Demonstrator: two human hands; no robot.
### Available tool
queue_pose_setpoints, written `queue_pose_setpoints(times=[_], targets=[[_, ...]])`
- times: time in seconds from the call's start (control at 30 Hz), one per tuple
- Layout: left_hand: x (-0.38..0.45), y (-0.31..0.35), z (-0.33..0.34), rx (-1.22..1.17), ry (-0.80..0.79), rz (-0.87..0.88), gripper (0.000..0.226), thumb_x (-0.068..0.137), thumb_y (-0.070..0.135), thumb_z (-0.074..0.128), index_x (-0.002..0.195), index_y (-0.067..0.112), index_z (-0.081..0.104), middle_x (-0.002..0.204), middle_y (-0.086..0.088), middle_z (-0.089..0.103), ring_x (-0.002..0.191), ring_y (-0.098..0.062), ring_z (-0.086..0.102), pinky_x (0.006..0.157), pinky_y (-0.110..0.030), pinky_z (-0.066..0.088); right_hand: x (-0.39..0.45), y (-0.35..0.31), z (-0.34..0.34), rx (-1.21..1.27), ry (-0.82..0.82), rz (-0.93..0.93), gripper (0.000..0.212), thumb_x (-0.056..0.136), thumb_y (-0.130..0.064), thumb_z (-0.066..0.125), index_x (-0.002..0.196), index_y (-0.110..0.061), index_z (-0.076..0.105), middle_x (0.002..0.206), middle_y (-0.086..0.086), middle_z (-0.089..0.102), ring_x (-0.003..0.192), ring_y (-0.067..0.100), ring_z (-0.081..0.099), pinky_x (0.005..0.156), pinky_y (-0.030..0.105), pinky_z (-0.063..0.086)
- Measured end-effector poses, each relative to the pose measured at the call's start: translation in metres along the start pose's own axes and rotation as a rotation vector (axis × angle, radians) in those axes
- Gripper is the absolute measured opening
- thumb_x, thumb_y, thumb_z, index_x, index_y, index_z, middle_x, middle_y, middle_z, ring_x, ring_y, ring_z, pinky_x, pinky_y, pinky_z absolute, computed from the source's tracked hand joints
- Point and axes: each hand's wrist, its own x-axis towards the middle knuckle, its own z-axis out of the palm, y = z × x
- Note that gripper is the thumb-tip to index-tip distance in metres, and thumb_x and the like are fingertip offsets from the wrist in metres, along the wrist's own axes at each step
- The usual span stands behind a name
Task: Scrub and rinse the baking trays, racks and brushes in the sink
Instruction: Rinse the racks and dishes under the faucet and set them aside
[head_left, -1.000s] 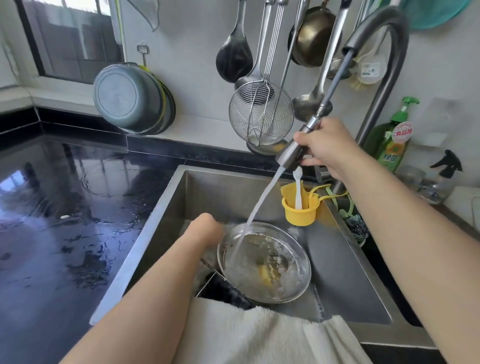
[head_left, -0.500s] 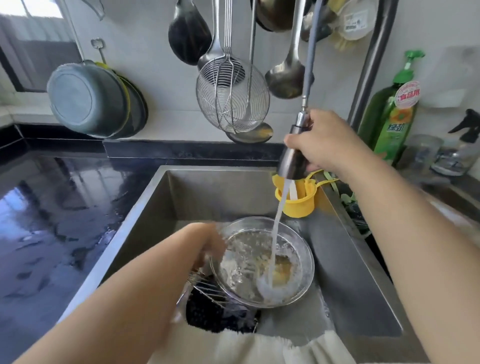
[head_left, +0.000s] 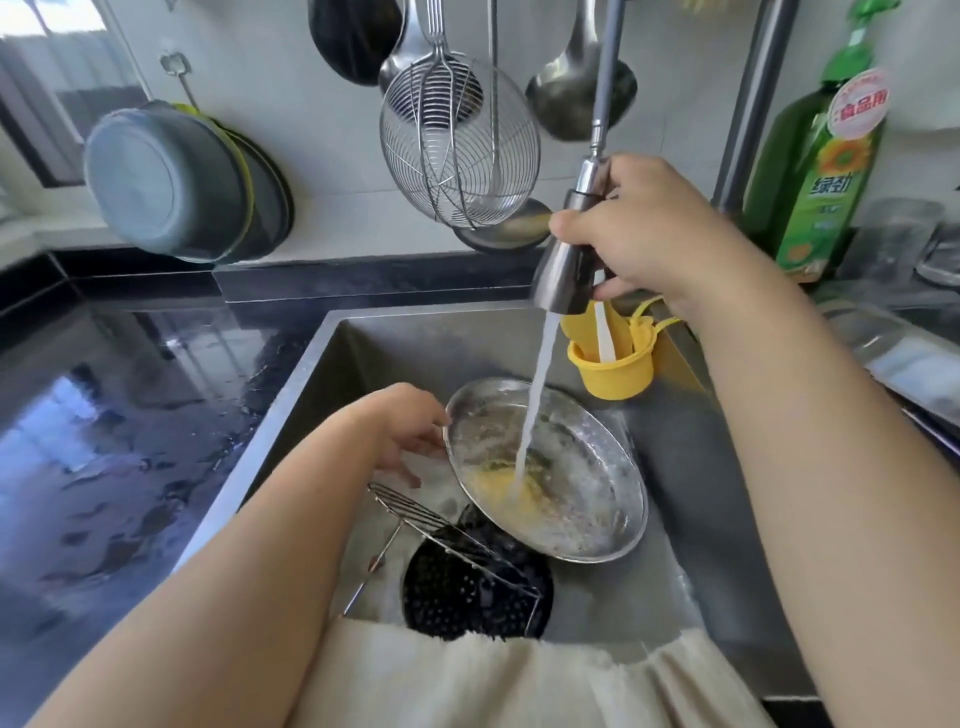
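Steel sink: left hand grips round tray tilted for draining; right hand grasps sprayer head, rinsing residue.

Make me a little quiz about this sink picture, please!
1. True or false: the water lands in the round tray.
2. Which hand holds the sprayer? A) left hand B) right hand C) neither
3. Fill in: the cup hanging at the back of the sink is ____.

Key:
1. True. It hits yellow residue in the tilted tray.
2. B. The right hand's grip is round the sprayer; the left hand holds the tray's rim.
3. Yellow.
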Motion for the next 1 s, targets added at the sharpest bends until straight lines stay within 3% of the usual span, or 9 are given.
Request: queue_pose_setpoints(times=[0.1, 0.23, 0.4, 0.5, 0.57, 0.77, 0.87, 1.0], targets=[[0.002, 0.002, 0.007, -0.07, 0.039, 0.139, 0.033, 0.094, -0.008, 0.047, 0.116, 0.009, 0.066, 0.081, -0.009, 0.069, 0.068, -0.02, 0.066, 0.075, -0.041, 0.056, 0.0, 0.001, 0.0, 0.002, -0.006, -0.01, 0.026, 0.091, -0.024, 0.071, 0.112, -0.015, 0.061, 0.106, 0.004, 0.066, 0.091, 0.022, 0.071, 0.064, 0.043, 0.064], [-0.004, 0.01, 0.016, -0.202, 0.045, 0.252, 0.056, 0.089, -0.017, 0.037, 0.13, 0.016, 0.057, 0.077, -0.01, 0.064, 0.064, -0.018, 0.059, 0.067, -0.033, 0.06, 0.001, -0.001, 0.007, 0.104, -0.053, -0.002, 0.023, 0.091, -0.022, 0.072, 0.11, -0.014, 0.061, 0.105, 0.005, 0.069, 0.089, 0.022, 0.074, 0.065, 0.044, 0.064], [-0.001, 0.005, 0.022, -0.019, 0.063, 0.313, 0.051, 0.089, -0.013, 0.05, 0.128, 0.017, 0.063, 0.087, -0.014, 0.069, 0.075, -0.022, 0.063, 0.083, -0.042, 0.063, 0.01, 0.004, 0.018, 0.031, 0.047, -0.046, 0.024, 0.089, -0.03, 0.072, 0.106, -0.022, 0.057, 0.106, 0.0, 0.064, 0.096, 0.025, 0.069, 0.072, 0.047, 0.064], [0.004, 0.0, 0.016, 0.103, 0.073, 0.41, 0.054, 0.084, -0.016, 0.058, 0.129, 0.014, 0.064, 0.086, -0.01, 0.065, 0.078, -0.022, 0.065, 0.083, -0.038, 0.061, 0.014, 0.011, 0.023, 0.045, 0.109, -0.066, 0.023, 0.087, -0.034, 0.069, 0.1, -0.025, 0.053, 0.105, -0.001, 0.064, 0.099, 0.027, 0.067, 0.083, 0.052, 0.06], [0.005, 0.0, 0.013, 0.224, 0.092, 0.505, 0.056, 0.079, -0.017, 0.067, 0.125, 0.016, 0.068, 0.089, -0.013, 0.067, 0.082, -0.027, 0.067, 0.087, -0.041, 0.063, 0.015, 0.014, 0.025, -0.004, 0.139, -0.082, 0.022, 0.092, -0.032, 0.067, 0.104, -0.022, 0.052, 0.104, -0.001, 0.063, 0.099, 0.026, 0.065, 0.085, 0.048, 0.059], [0.001, 0.003, 0.01, 0.49, 0.083, 0.678, 0.04, 0.083, 0.005, 0.083, 0.115, 0.026, 0.071, 0.098, -0.002, 0.071, 0.088, -0.015, 0.067, 0.083, -0.021, 0.055, 0.014, 0.021, 0.01, -0.35, 0.287, -0.113, 0.022, 0.1, -0.029, 0.06, 0.115, -0.019, 0.046, 0.099, -0.001, 0.055, 0.091, 0.025, 0.057, 0.076, 0.038, 0.046], [0.0, 0.004, 0.007, 0.669, 0.091, 0.744, 0.035, 0.082, 0.012, 0.086, 0.11, 0.031, 0.073, 0.104, 0.007, 0.064, 0.096, -0.01, 0.063, 0.092, -0.027, 0.052, 0.009, 0.018, -0.009, -0.503, 0.265, -0.091, 0.021, 0.098, -0.029, 0.061, 0.11, -0.022, 0.046, 0.096, 0.0, 0.054, 0.088, 0.025, 0.053, 0.068, 0.032, 0.039], [-0.005, 0.01, 0.01, 0.882, 0.083, 0.783, 0.025, 0.086, 0.016, 0.083, 0.105, 0.029, 0.073, 0.105, 0.008, 0.048, 0.099, -0.01, 0.051, 0.085, -0.017, 0.036, 0.003, 0.0, -0.024, -0.511, 0.112, 0.013, 0.02, 0.092, -0.026, 0.062, 0.108, -0.021, 0.051, 0.098, 0.005, 0.058, 0.082, 0.032, 0.066, 0.068, 0.044, 0.061]])
